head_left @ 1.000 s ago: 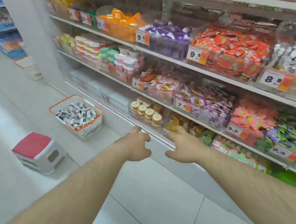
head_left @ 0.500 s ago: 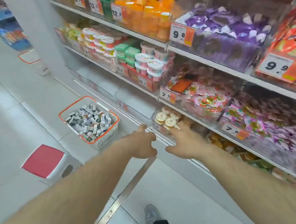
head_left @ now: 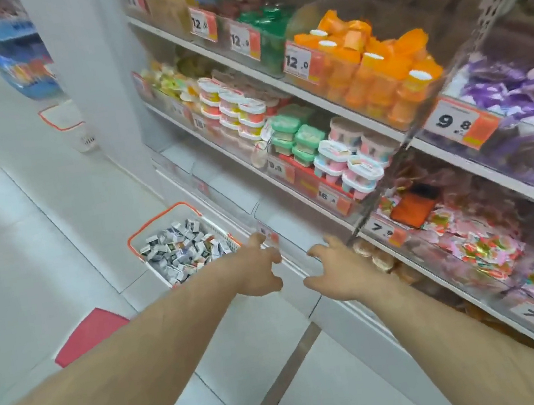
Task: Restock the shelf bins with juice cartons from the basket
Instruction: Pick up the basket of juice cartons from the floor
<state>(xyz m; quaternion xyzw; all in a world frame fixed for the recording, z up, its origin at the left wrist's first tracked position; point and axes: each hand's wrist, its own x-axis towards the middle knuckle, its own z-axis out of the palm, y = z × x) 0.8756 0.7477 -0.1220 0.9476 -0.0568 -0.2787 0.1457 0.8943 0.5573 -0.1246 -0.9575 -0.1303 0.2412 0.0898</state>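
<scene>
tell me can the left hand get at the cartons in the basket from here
Probably yes. The left hand is empty, fingers loose, right beside the basket, and the cartons lie uncovered in its open top with nothing between.

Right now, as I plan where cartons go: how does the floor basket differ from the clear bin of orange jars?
The basket is white with an orange rim and stands on the floor, holding small cartons. The clear bin sits on an upper shelf, holding orange jars. Both are well filled.
</scene>
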